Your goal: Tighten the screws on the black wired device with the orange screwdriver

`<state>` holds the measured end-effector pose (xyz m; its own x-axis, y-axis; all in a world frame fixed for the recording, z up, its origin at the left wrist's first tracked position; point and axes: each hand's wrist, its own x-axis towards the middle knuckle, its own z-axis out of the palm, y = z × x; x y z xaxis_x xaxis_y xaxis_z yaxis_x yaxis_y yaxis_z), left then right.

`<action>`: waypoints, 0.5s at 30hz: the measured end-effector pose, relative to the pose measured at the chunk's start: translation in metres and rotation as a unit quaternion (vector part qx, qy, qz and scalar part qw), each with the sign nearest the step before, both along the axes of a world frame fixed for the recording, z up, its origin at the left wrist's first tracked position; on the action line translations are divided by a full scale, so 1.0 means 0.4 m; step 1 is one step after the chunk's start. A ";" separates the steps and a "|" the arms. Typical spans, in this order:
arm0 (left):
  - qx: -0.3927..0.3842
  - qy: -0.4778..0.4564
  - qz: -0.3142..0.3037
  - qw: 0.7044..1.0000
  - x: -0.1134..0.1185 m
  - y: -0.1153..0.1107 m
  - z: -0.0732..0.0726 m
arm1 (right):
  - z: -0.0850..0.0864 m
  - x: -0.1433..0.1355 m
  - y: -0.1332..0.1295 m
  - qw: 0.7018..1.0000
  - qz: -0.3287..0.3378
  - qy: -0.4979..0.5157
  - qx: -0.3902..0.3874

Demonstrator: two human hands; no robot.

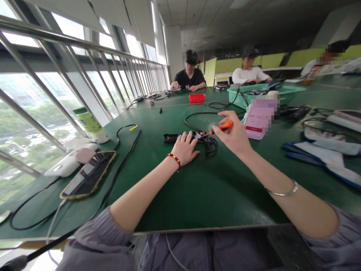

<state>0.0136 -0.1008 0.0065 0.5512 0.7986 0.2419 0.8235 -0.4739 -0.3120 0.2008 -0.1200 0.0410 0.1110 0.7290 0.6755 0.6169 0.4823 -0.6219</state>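
A black elongated device (171, 138) with wires at its right end lies on the green table. Across its middle rests my left hand (184, 149), fingers spread over the top and thumb apart on the near side. My right hand (234, 137) holds an orange-handled screwdriver (229, 124) between thumb and fingers, its shaft pointing left. The tip meets the right part of the device, near my left fingers; the exact contact spot is too small to make out. A black cable (186, 117) loops behind the device.
On the left are a phone (88, 176), a green cup (91, 126) and a black cable (124, 160). A red basket (197, 98) stands ahead, a teal basket (237, 98) behind a pink-screened phone (258, 119). Gloves (327, 152) lie right. Several people sit beyond.
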 end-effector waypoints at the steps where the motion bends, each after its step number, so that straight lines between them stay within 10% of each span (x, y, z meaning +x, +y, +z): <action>1: -0.003 0.002 0.003 1.000 0.000 -0.001 0.001 | 0.000 0.001 0.000 1.000 -0.006 -0.005 -0.010; 15: -0.013 -0.004 0.006 1.000 0.003 -0.004 0.003 | -0.004 0.007 0.005 0.999 -0.005 -0.018 -0.036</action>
